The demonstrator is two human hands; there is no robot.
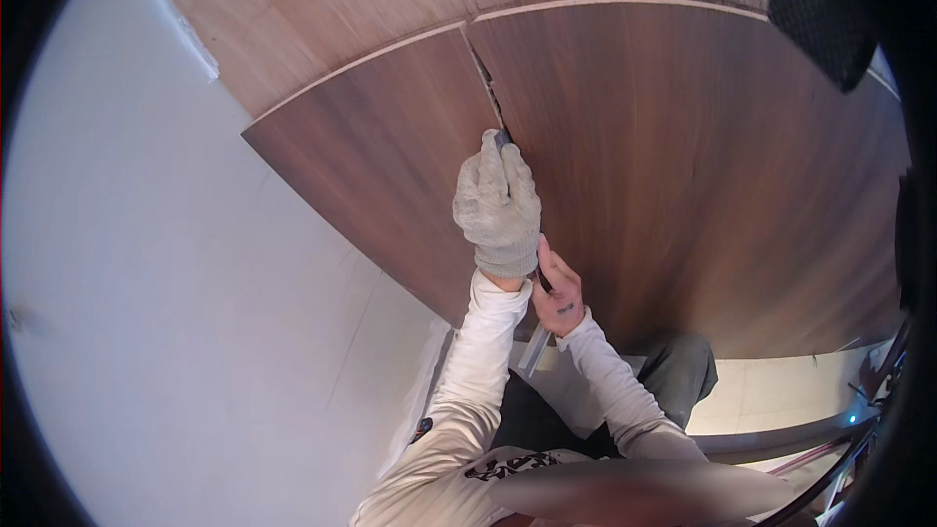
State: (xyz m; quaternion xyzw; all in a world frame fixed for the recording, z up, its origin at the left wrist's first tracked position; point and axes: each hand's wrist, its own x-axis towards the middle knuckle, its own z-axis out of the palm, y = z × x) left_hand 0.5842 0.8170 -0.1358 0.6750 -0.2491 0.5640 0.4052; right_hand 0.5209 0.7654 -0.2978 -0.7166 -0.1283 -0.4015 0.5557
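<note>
Two dark brown wood-grain panels (390,137) (703,166) meet at a narrow, jagged seam (484,73). Over this seam lies my left hand (496,200) in a grey-white work glove, its fingers closed on a small dark piece (503,138) that shows at the fingertips. Most of that piece is hidden. Just below the glove cuff, my bare right hand (559,295) is closed around a slim dark handle (543,277), partly hidden by the fingers. A pale translucent strip (534,351) shows under the right wrist.
Lighter plywood (390,0) runs behind the panels' upper edge. A smooth pale wall (176,234) fills the left side. A black mesh-like object (820,15) hangs at the upper right. Dark cables (859,449) lie at the lower right, near my bent knee (678,381).
</note>
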